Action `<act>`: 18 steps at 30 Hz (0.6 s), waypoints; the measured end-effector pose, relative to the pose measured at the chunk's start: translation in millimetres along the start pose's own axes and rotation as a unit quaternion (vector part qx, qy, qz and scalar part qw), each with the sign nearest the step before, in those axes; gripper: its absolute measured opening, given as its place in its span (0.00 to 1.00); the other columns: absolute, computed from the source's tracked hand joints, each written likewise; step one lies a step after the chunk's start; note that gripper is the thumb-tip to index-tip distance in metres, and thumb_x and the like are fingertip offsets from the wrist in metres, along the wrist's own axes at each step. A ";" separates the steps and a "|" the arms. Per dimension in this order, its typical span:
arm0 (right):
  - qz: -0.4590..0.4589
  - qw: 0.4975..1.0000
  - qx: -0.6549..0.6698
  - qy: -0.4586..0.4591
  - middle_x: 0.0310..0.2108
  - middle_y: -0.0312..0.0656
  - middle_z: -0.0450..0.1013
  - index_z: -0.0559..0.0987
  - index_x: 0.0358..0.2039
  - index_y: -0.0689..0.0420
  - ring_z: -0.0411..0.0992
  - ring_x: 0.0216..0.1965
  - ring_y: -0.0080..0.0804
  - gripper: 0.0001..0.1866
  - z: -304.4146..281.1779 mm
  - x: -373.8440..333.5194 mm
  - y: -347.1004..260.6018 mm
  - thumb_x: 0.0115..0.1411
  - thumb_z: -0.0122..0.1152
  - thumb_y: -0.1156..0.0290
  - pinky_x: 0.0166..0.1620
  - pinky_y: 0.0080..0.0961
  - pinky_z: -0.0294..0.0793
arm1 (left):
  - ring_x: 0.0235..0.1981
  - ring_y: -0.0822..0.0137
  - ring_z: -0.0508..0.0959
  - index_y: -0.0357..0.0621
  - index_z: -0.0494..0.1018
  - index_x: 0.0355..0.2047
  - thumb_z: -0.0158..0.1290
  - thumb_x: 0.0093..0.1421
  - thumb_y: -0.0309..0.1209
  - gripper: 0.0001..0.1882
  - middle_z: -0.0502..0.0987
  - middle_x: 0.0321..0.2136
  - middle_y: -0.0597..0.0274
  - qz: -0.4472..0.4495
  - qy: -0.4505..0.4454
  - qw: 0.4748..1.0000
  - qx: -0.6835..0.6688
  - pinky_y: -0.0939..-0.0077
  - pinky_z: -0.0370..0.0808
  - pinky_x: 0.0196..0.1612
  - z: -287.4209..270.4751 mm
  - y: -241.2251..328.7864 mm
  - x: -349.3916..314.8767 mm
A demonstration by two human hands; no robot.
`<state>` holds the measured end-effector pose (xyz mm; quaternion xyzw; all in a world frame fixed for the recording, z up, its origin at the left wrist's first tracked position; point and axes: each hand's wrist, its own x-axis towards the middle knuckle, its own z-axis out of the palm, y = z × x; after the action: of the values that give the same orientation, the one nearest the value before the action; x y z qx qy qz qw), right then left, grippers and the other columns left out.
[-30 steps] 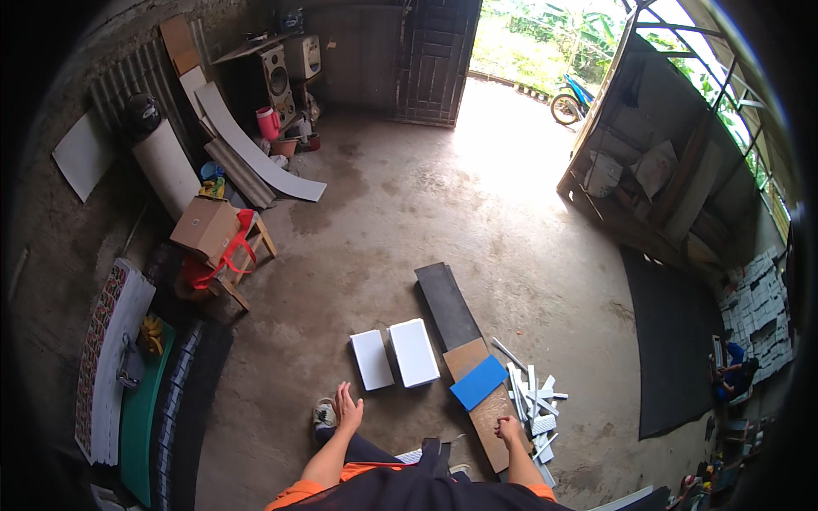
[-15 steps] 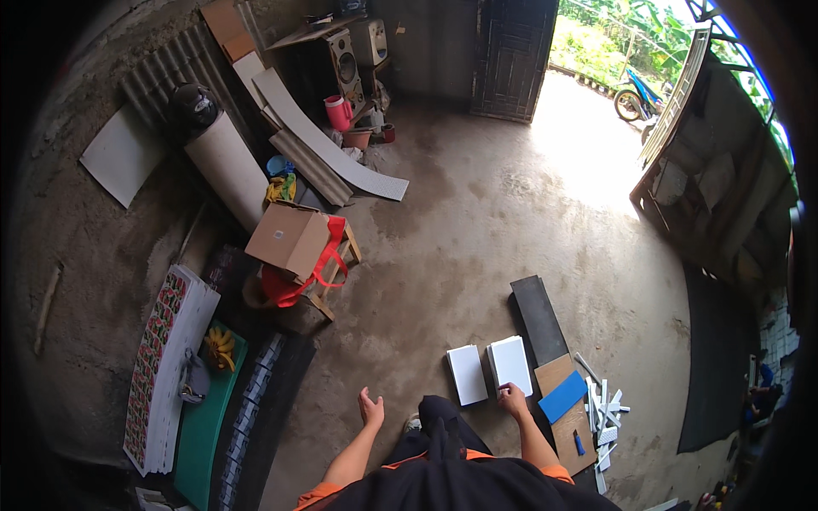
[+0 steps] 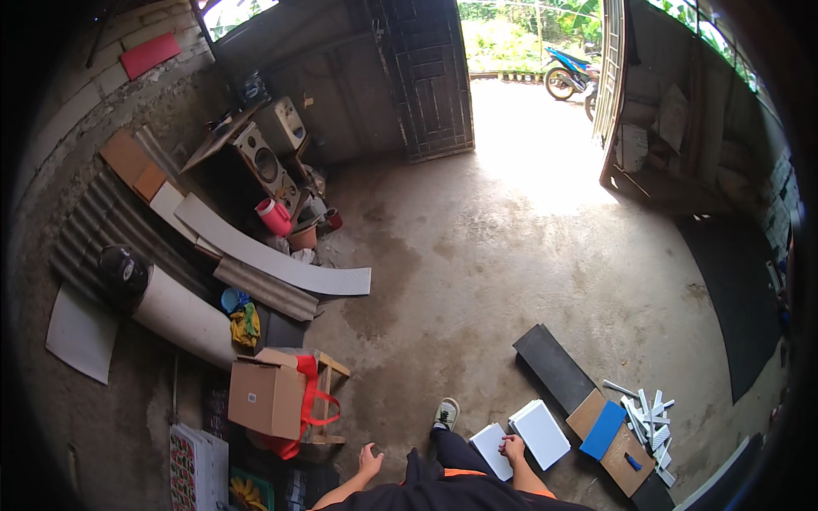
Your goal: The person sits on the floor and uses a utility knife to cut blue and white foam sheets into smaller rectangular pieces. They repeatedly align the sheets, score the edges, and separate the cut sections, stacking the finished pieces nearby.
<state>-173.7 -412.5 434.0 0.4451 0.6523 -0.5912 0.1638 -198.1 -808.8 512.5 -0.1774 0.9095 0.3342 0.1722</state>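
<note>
Two stacks of white rectangular sheets lie on the floor by my feet: a left stack [image 3: 488,451], partly hidden by my right arm, and a taller right stack [image 3: 542,433]. My right hand [image 3: 512,448] hangs over the gap between them with its fingers loosely apart and nothing visible in them. My left hand [image 3: 370,461] is held out on the other side of my body, fingers apart and empty. Its nearest object is the wooden stool [image 3: 331,375]. One shoe [image 3: 446,414] shows ahead of my body.
Right of the stacks lie a dark plank [image 3: 554,366], a brown board [image 3: 626,464], a blue rectangular sheet [image 3: 603,430], a blue-handled tool [image 3: 632,462] and white offcuts [image 3: 654,422]. A cardboard box [image 3: 266,396] is at left. Beyond the open door [image 3: 426,85] stands a motorcycle [image 3: 569,72].
The view has lifted and swung, so the doorway shows more fully. My right hand has come away from the right stack's near edge. A foot now shows further forward.
</note>
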 end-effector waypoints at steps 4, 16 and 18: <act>0.067 0.998 0.002 0.005 0.19 0.44 0.72 0.73 0.31 0.61 0.71 0.16 0.28 0.12 14.2 42.5 -60.8 0.50 0.39 0.79 0.18 0.21 0.70 | 0.47 0.53 0.65 0.42 0.63 0.44 0.53 0.46 0.33 0.24 0.67 0.42 0.50 0.055 -0.003 0.998 0.020 0.66 0.62 0.50 -35.3 64.2 97.3; -0.089 0.993 -0.010 0.073 0.20 0.40 0.71 0.72 0.32 0.61 0.70 0.19 0.25 0.10 -3.5 158.1 -308.3 0.52 0.42 0.75 0.22 0.21 0.70 | 0.42 0.55 0.68 0.41 0.66 0.38 0.49 0.47 0.23 0.16 0.69 0.37 0.52 0.199 0.010 0.980 0.001 0.67 0.64 0.45 -29.8 262.3 365.7; -0.013 0.995 -0.002 0.103 0.20 0.40 0.71 0.73 0.32 0.60 0.70 0.19 0.25 0.10 -17.3 185.6 -315.2 0.52 0.42 0.75 0.21 0.21 0.70 | 0.42 0.55 0.69 0.41 0.66 0.38 0.49 0.47 0.22 0.15 0.69 0.36 0.52 0.224 -0.013 0.975 -0.007 0.68 0.64 0.45 -10.6 314.2 418.1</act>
<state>-514.4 -294.8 498.1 0.4946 0.6725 -0.5433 0.0891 -704.7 -678.4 511.5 0.0340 0.9215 0.3728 0.1039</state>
